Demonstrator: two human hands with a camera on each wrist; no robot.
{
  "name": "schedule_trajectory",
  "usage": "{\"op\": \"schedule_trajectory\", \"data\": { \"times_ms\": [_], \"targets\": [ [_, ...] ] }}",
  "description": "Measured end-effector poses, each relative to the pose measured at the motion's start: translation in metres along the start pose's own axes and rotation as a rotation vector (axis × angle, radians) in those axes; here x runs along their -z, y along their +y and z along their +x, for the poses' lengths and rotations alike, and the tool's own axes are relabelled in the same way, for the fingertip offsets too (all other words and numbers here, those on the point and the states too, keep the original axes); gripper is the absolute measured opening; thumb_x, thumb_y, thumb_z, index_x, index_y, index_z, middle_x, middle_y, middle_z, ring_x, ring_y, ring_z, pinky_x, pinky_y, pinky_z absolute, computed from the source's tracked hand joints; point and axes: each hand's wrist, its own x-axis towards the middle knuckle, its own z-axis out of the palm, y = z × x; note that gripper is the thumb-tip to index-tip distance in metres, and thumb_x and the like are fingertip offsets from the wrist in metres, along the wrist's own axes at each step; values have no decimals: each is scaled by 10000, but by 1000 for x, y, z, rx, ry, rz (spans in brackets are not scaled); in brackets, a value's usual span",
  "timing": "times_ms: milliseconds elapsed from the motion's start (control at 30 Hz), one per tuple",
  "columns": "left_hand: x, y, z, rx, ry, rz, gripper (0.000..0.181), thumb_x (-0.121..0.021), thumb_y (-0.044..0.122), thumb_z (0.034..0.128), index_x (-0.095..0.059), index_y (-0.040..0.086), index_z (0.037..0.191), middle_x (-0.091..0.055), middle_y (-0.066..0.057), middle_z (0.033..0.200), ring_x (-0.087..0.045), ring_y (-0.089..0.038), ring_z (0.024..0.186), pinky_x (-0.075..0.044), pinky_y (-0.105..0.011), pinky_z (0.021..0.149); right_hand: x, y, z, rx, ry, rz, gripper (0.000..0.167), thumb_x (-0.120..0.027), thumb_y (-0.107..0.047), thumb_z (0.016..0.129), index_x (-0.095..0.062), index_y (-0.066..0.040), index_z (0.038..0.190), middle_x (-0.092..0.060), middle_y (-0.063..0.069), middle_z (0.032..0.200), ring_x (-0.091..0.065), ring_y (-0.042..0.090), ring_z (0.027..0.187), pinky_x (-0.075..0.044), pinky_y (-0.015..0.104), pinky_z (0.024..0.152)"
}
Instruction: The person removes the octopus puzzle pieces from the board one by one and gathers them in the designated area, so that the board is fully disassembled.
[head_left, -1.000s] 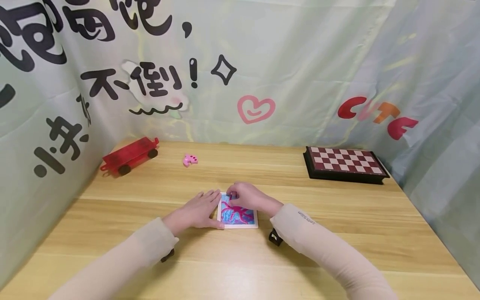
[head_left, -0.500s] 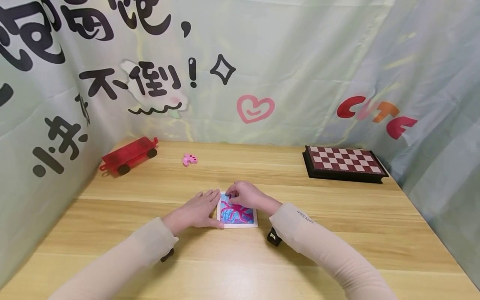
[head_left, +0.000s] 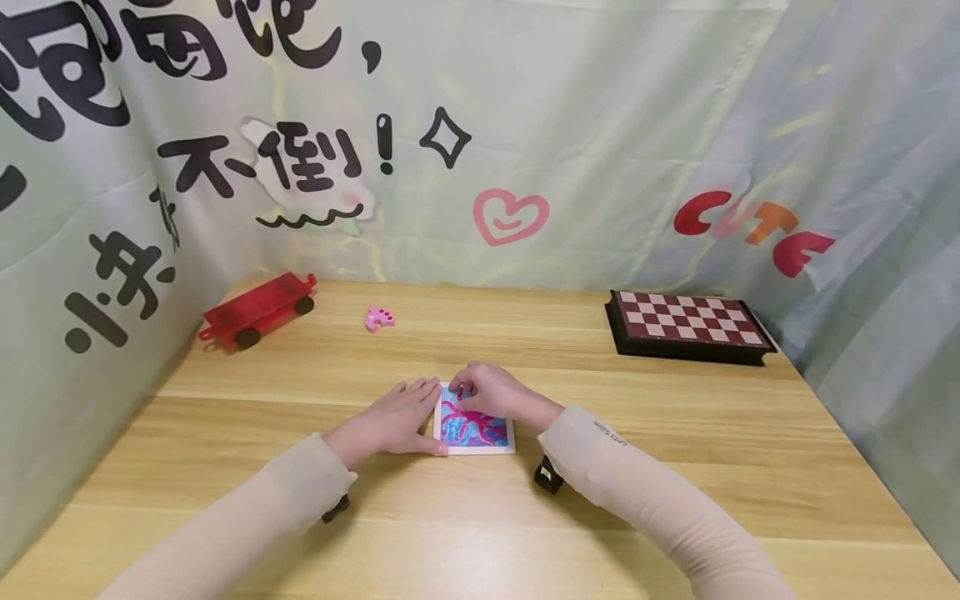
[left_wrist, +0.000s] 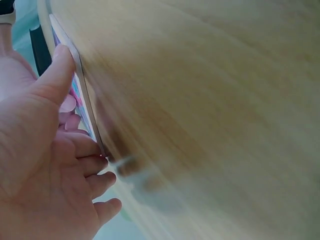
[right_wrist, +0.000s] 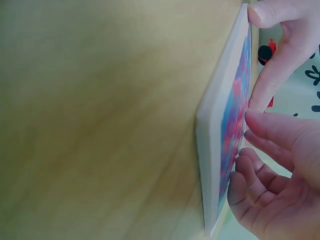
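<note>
Pale green printed fabric point(head_left: 600, 125) is hanging behind a light wood-grain table point(head_left: 675, 450), where a square white-framed panel with a pink-and-blue picture point(head_left: 480, 432) is lying flat around the middle, between both hands. So the left hand point(head_left: 392, 421) is bracing its left edge, fingers pretty straight and thumb resting on the near corner, while the right hand point(head_left: 497, 392) is touching the picture with curled fingers, though honestly can't tell if they're pinching anything. Further back, a red plastic toy wagon with black wheels point(head_left: 260, 308), a small pink spotted piece point(head_left: 379, 318) and a black-sided maroon-and-white checkered board point(head_left: 690, 327) are just sitting around.

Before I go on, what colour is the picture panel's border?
White; the border shows best in the head view.
</note>
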Motion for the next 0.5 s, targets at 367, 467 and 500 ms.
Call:
{"op": "schedule_trajectory", "data": {
  "times_ms": [367, 467, 500],
  "targets": [
    [0, 9, 1, 42, 41, 61, 658, -493, 381, 942, -323, -73, 1386, -265, -191, 1460, -222, -339, 1337, -163, -498, 1072, 0, -2, -1, 6, 10, -27, 261, -715, -108, 810, -675, -43, 1060, -575, 15, 869, -524, 133, 747, -466, 258, 670],
    [-1, 9, 2, 54, 46, 71, 664, -497, 390, 938, -324, -65, 1389, -269, -182, 1461, -225, -331, 1338, -167, -493, 1072, -1, -2, -1, 11, 11, -19, 256, -713, -105, 811, -668, -37, 1053, -572, 12, 849, -518, 132, 739, -459, 257, 664],
    [-1, 9, 2, 55, 48, 72, 668, -497, 393, 937, -322, -64, 1391, -269, -181, 1461, -225, -330, 1338, -167, -494, 1072, -1, -2, -1, 8, 11, -12, 246, -713, -103, 811, -663, -37, 1043, -569, 12, 836, -514, 133, 732, -456, 259, 660]
  ]
}}
